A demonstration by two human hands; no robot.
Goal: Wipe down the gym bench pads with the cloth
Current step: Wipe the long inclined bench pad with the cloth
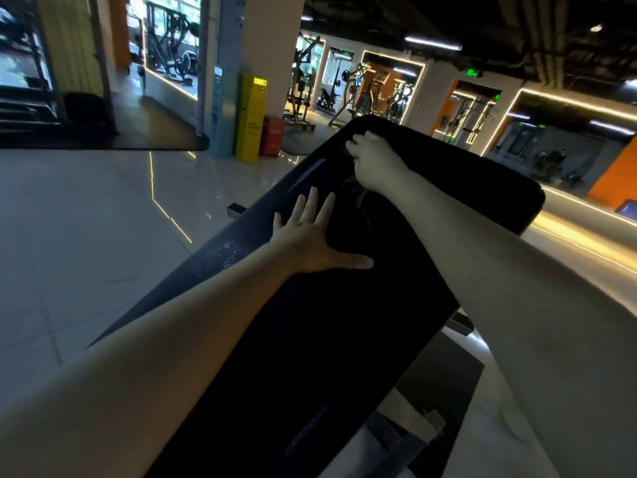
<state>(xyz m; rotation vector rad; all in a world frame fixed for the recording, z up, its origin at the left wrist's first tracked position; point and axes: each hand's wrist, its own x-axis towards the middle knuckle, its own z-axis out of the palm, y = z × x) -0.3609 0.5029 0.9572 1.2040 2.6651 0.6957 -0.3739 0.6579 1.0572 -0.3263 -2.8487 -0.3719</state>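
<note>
Right now you are mid-wipe on the long black bench pad, which tilts up and away from you. Your left hand lies flat on the pad's middle, fingers straight and spread, bracing. Your right hand is up near the far end, fingers curled around a dark cloth (hard to pick out against the black pad) that trails under the wrist. The upper end looks like the stretch in hand. Next, draw the cloth down toward you, lifting the left hand out of its path.
</note>
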